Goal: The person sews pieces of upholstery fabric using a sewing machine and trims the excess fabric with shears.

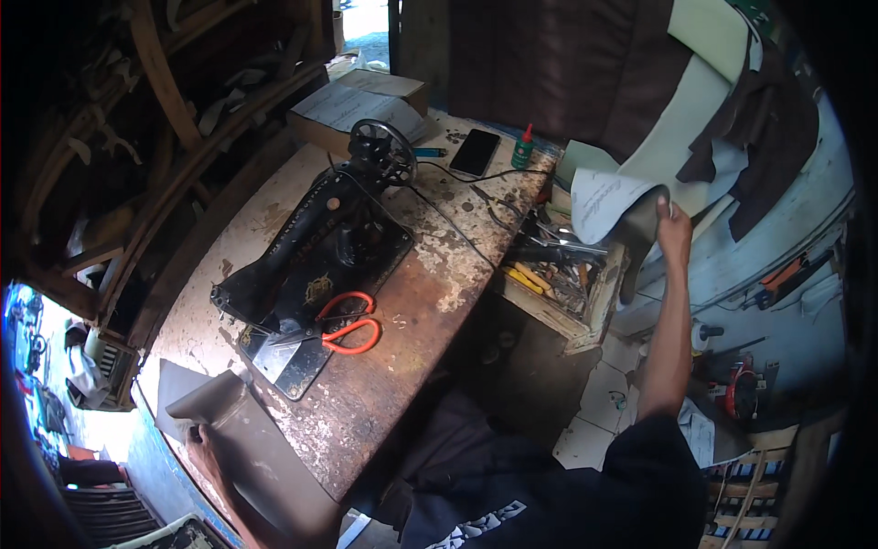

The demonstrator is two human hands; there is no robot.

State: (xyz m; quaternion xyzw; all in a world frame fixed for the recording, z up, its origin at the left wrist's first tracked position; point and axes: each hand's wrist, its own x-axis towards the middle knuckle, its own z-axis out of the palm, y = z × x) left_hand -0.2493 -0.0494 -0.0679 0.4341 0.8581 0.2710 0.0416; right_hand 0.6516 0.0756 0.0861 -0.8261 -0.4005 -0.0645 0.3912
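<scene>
While gripping a curled, pale-backed sheet (pixel 606 206) by its right edge in the right hand (pixel 675 229), with thumb and fingers closed on it, rests the left hand (pixel 198 446) on the near-left end of the desk (pixel 412 366). Holds the pale-backed sheet up in the air, clear of the desk, above an open wooden drawer (pixel 547 313), with its light printed face turned up and its darker side bending downward.

Touches with the left hand a grey-brown sheet (pixel 265 448), near the end rolled back over itself. Cannot tell how firmly gripping there or how far opened, with fingertips partly hidden. Has this grey-brown sheet lying along the desk's near-left corner, close to the sewing machine (pixel 315 215), black and upright. Shows on the machine's base plate and the desk beside it a pair of scissors (pixel 326 337), orange handles toward the right, blades across the plate.

Has farther back on the desk a cardboard box (pixel 320 137) topped with pale sheets, a dark phone (pixel 476 152) lying flat, a green bottle (pixel 522 153) standing red tip up, and pliers (pixel 499 210) near the edge. Shows yellow-handled tools (pixel 530 279) among others inside the drawer.
</scene>
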